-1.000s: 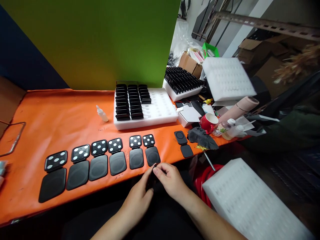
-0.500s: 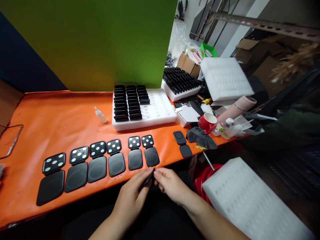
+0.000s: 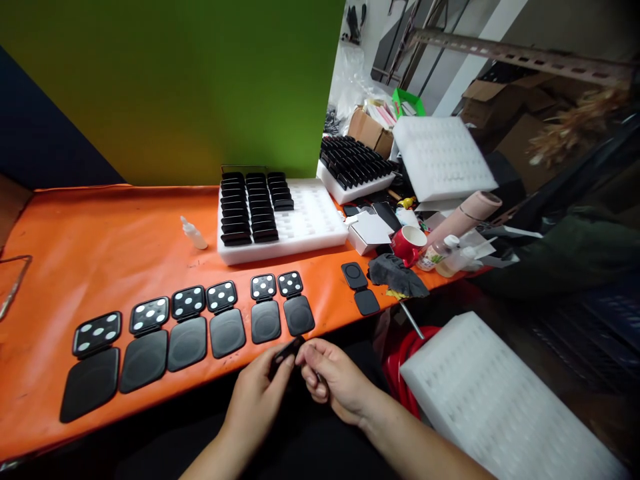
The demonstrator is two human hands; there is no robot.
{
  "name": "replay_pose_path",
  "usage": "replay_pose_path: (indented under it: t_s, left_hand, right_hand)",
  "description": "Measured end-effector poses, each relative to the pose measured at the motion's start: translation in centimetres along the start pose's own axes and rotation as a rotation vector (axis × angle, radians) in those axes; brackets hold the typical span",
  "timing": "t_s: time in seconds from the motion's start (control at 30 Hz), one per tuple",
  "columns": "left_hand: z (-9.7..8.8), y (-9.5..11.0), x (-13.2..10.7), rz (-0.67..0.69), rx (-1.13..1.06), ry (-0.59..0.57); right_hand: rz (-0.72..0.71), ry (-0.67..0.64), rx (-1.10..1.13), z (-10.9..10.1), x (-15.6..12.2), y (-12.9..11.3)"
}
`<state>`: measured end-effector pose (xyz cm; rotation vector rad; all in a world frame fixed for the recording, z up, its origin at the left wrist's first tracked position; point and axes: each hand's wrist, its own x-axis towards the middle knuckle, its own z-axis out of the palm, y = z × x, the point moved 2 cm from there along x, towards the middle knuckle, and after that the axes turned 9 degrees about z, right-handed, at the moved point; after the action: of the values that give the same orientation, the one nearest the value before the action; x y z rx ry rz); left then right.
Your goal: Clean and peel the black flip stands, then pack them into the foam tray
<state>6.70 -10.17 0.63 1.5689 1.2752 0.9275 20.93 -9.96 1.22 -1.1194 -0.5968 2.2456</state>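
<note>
My left hand [image 3: 260, 387] is closed round a small flat black pad [image 3: 289, 348], tilted and seen nearly edge-on in front of the bench edge. Thumb and forefinger of my right hand [image 3: 327, 377] are pinched together right beside the pad's near end; what lies between them is hidden. On the orange bench cover a row of opened black hinged pads lies flat. Their upper halves show white round dots, as on this dotted half [image 3: 188, 302]; the lower halves, such as this plain half [image 3: 187, 343], are dark with a faint ring.
A white foam tray [image 3: 285, 252] holds rows of upright black pads. A dropper bottle [image 3: 194, 235] lies tilted to its left. On the right are another hinged pad [image 3: 367, 302], a grey cloth [image 3: 397, 275], a red mug [image 3: 407, 245] and a large white foam block [image 3: 500, 393].
The black pad has turned in my left hand so more of its face shows. My right fingers have curled in and shifted slightly left. The whole view has moved a little.
</note>
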Motion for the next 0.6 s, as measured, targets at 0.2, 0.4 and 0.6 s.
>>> replay_pose_path:
  t_s: [0.2,0.4,0.6]
  left_hand:
    - [-0.8,0.2,0.5,-0.092,-0.124,0.086]
    - [-0.8,1.0,-0.6,0.244,0.195,-0.057]
    - [-0.1,1.4,-1.0,0.399,0.264,-0.186]
  right_hand:
    - [0.077,0.044,-0.069,-0.3,-0.3,0.0]
    - [0.148,0.059,-0.093,-0.7,-0.3,0.1]
    - [0.178,0.016,0.04,-1.8,-1.1,-0.2]
